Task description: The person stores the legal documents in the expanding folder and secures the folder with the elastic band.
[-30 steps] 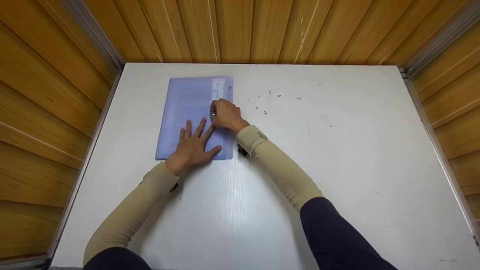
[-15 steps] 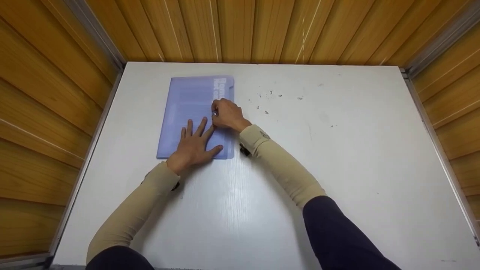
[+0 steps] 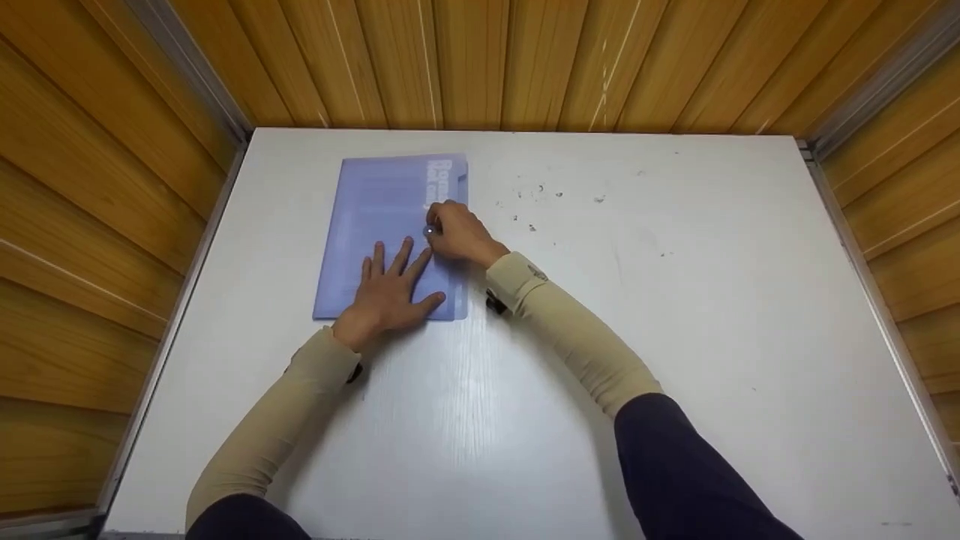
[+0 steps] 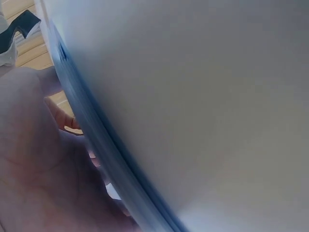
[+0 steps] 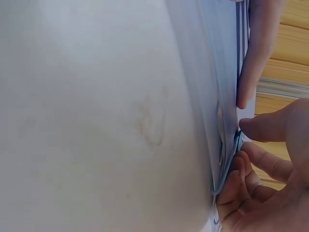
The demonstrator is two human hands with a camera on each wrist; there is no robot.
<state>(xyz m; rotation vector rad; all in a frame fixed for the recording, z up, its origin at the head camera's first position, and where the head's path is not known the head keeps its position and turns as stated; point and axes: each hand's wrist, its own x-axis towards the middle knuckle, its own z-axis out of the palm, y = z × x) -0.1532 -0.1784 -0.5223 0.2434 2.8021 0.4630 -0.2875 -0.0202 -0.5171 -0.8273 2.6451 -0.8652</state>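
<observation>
A translucent blue-purple plastic document folder with white lettering lies flat on the table. My left hand rests palm down on its lower part, fingers spread and straight. In the left wrist view, the palm appears beside the folder's layered edge. Near the folder's right side, my right hand has its fingers curled, with a small shiny round spot, seemingly a snap button, at the thumb and fingertips. The right wrist view shows the right hand pinching a bluish flap edge of the folder.
The white table carries small dark scuff marks to the right of the folder. Wood-plank walls with metal corner posts enclose its back and both sides.
My right hand has shifted slightly to the right, and the shiny spot at its fingertips shows more clearly. My left hand stays in place on the folder.
</observation>
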